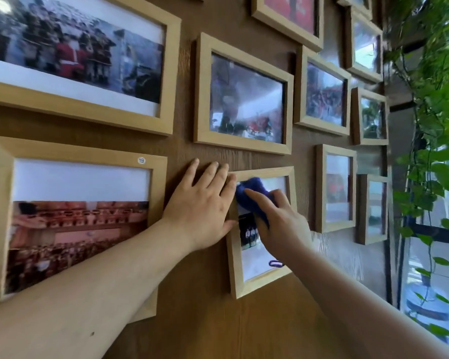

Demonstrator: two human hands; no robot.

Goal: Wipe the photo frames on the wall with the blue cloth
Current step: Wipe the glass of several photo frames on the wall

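blue cloth [252, 196] bunched up small, pressed on the glass near the top edge of a tall light wood frame [263, 279] low in the middle of the brown wood wall [205, 320]. frame standing the tall way, long side up and down, tipped a bit. right hand [280, 224] closed around the cloth, one finger lying flat on top of it, pointing up and left. left hand [205, 203] open and flat, holding nothing, fingers spread and pointing up, touching the frame's left edge and the wall beside it. more wood frames all around, a wide one [62, 224] by the wall's left edge. green leafy plant [430, 125] past the wall's right edge.
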